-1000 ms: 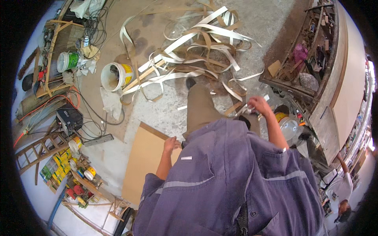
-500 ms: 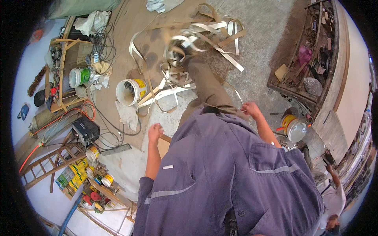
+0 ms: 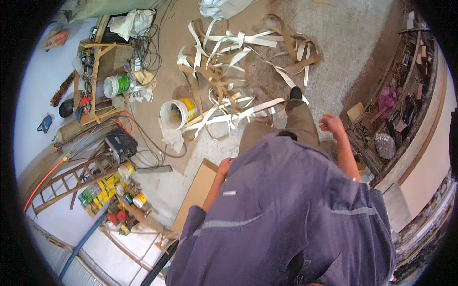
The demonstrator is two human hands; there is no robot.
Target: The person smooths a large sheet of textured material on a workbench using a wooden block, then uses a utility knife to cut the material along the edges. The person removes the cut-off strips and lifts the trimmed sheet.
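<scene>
I look straight down over my grey work shirt. My left hand (image 3: 224,166) hangs at my side with curled fingers, just above a flat brown board (image 3: 196,194) lying on the floor; nothing shows in it. My right hand (image 3: 330,124) is out to the right, loosely curled and holding nothing. One leg is stepped forward, its dark shoe (image 3: 296,92) set on the concrete at the edge of a tangle of pale and brown edging strips (image 3: 229,62).
A white bucket with a yellow label (image 3: 175,113) stands left of the strips. A green bucket (image 3: 116,86), wooden frame, cables, a black box (image 3: 121,146), a ladder (image 3: 67,180) and several cans fill the left. A curved cluttered shelf (image 3: 396,114) runs along the right.
I have stepped forward toward the strips, so the floor items slid down the picture. My right hand moved up away from the shelf; my left hand stayed at my side.
</scene>
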